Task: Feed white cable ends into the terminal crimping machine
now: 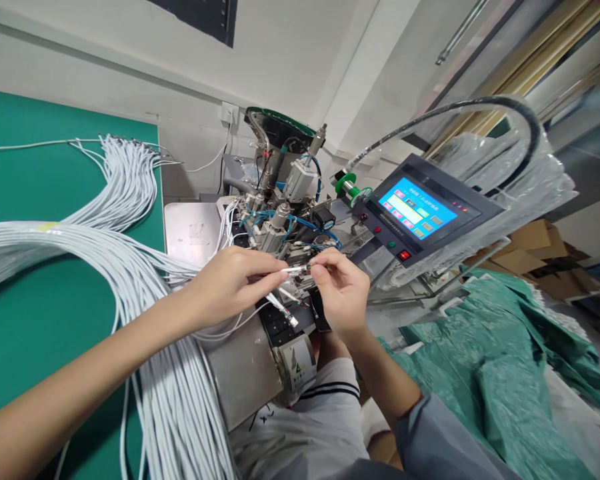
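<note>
My left hand (235, 281) pinches a white cable (294, 271) close to its end, in front of the machine (285, 213). At the tip of that cable, the fingers of my right hand (341, 283) close on a small dark end piece, too small to make out fully. Just below my hands, a few other white cable ends with a small white connector (293, 321) lie over black blocks on the machine's front. A thick bundle of white cables (165, 373) runs under my left forearm.
A green table (25, 180) on the left carries a second cable bundle (130, 177). To the right stands a control panel (415, 210) with a lit screen. Green plastic sheeting (490, 360) and cardboard boxes (540, 247) lie further right. A metal plate (245, 373) extends toward my lap.
</note>
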